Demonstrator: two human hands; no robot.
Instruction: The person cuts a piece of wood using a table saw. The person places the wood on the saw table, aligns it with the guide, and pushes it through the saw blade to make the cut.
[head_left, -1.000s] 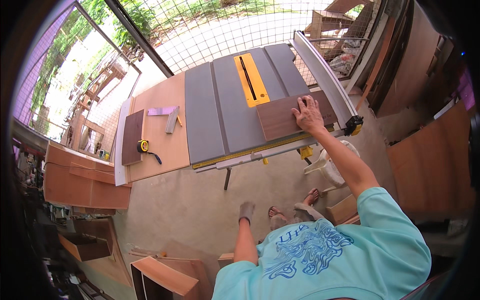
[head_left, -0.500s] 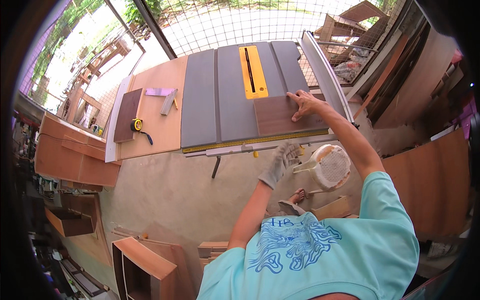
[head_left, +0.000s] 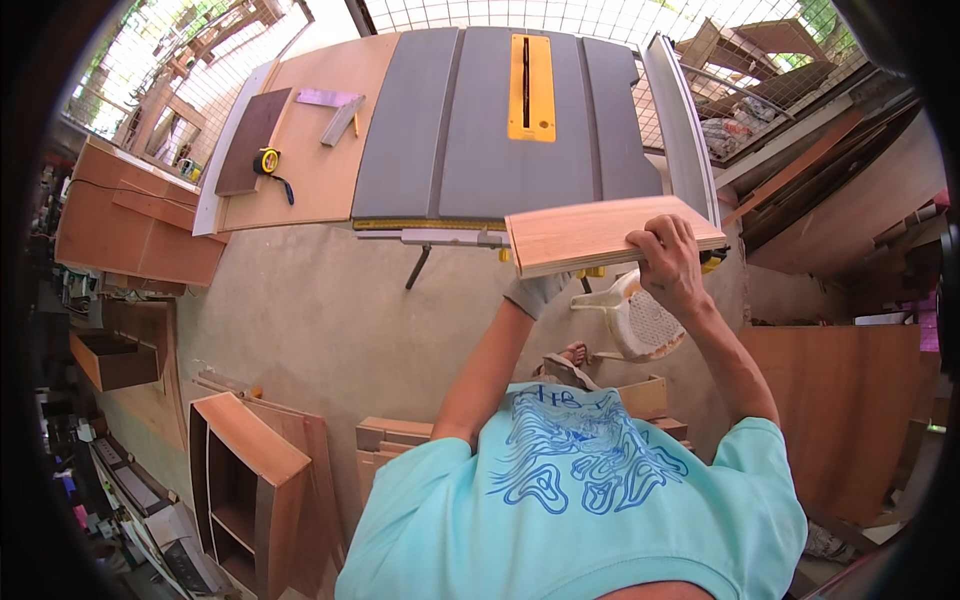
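Note:
Over the front edge of the table saw, I have a wooden board raised off the top and tilted. Its broad pale reddish face is up, and a layered edge faces me. My bare right hand is closed around the near edge toward its right end. Under the left end is my left hand, in a grey glove; the board hides its fingers. The yellow insert with its dark slot lies in the saw top beyond the board, and the metal fence stands at the right.
Left of the saw, a plywood surface bears a dark board, a tape measure and a pencil. A white plastic chair stands below the saw's front edge. Wooden cabinet boxes and panels are around me.
The board lay flat on the saw, dark face up, under my spread right hand. Now it is lifted and turned pale side up, in my right grip. My left hand has gone under it.

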